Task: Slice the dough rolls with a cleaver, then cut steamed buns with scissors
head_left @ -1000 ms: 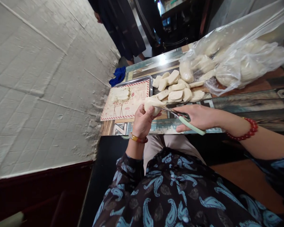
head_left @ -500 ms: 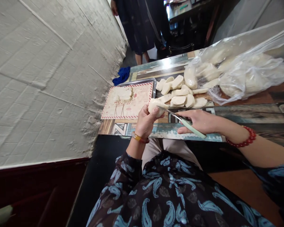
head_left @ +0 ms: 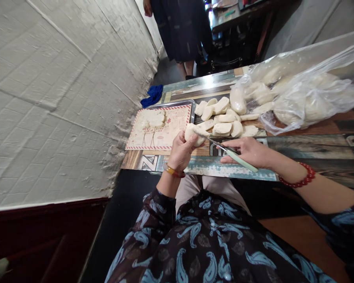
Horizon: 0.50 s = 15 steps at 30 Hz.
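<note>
My left hand [head_left: 179,152] grips a whitish steamed bun [head_left: 197,134] above the front edge of the table, thumb across its near side. In my right hand [head_left: 249,153] is a pair of scissors [head_left: 237,157] with a pale green handle. The blades point left, and their tips meet the bun's upper right side. Just beyond lie several cut bun slices [head_left: 222,129], heaped together. To the left, several white pieces [head_left: 155,117] rest in a row on a printed paper sheet [head_left: 177,135]; thin dark lines below them may be sticks or print.
The sheet lies on a metal tray [head_left: 192,112]. At the right sits a clear plastic bag [head_left: 309,94] with more buns. A blue cloth [head_left: 152,96] is by the white wall [head_left: 76,98]. A person in dark clothes [head_left: 183,31] stands beyond the patterned table [head_left: 242,175].
My hands, the bun and the scissors stay almost in place, with the handle tilted only slightly differently. The person beyond the table has shifted a little. The whole view has moved slightly.
</note>
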Motion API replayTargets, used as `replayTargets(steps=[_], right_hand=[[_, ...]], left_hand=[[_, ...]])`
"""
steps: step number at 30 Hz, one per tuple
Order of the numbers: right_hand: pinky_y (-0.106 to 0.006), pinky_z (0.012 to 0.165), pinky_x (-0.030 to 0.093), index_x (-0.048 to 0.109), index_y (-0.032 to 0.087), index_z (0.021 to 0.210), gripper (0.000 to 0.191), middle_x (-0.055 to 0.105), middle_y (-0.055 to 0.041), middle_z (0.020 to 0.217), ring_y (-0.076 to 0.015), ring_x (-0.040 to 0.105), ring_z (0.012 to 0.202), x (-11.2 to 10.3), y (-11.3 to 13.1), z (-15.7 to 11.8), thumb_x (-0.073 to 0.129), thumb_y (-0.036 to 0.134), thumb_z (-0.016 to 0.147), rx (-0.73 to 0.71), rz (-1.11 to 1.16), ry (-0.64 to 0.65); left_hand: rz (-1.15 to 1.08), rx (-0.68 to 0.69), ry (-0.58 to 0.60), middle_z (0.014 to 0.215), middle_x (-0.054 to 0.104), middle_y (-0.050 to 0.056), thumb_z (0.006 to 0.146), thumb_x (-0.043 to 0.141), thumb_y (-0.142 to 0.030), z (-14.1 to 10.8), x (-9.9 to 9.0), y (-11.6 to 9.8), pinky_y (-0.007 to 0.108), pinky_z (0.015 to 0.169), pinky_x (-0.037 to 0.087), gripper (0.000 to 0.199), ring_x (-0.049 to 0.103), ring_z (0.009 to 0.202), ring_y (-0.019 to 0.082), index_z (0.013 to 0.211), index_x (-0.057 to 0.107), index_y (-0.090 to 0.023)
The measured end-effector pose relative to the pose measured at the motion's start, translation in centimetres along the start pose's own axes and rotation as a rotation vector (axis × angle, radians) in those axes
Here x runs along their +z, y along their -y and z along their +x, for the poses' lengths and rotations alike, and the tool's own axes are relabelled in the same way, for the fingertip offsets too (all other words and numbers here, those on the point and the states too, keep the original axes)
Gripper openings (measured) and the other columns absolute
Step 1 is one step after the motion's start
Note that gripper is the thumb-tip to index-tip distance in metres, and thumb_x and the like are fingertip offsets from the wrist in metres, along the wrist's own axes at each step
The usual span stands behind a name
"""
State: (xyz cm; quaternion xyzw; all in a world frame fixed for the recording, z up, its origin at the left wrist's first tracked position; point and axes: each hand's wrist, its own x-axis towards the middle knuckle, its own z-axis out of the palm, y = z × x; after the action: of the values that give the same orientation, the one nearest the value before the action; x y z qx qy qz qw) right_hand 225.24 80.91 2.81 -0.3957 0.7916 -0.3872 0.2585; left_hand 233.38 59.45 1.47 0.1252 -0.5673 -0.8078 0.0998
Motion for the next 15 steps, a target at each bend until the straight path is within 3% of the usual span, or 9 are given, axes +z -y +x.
replayTargets(steps=[8, 15], right_hand=[[-0.025, 0.056, 0.037, 0.078, 0.016, 0.098, 0.050, 0.065, 0.0002, 0.069, -0.0155, 0.053, 0.063, 0.8, -1.0, -0.2, 0.063, 0.060, 0.081, -0.052, -0.010, -0.058], [-0.030, 0.068, 0.049, 0.076, 0.017, 0.109, 0.051, 0.075, -0.0041, 0.086, -0.0232, 0.066, 0.077, 0.4, -0.7, -0.5, 0.064, 0.058, 0.082, -0.041, -0.094, -0.064]], left_hand=[[-0.040, -0.002, 0.028, 0.102, 0.070, 0.003, 0.067, 0.086, -0.039, -0.1, -0.1, -0.3, 0.028, 0.075, 0.059, 0.045, 0.066, 0.086, 0.014, 0.100, 0.064, -0.017], [-0.104, -0.050, 0.053, 0.115, 0.069, 0.007, 0.067, 0.085, -0.044, -0.5, -0.6, -0.6, 0.031, 0.084, 0.058, 0.053, 0.067, 0.100, 0.018, 0.109, 0.064, -0.018]])
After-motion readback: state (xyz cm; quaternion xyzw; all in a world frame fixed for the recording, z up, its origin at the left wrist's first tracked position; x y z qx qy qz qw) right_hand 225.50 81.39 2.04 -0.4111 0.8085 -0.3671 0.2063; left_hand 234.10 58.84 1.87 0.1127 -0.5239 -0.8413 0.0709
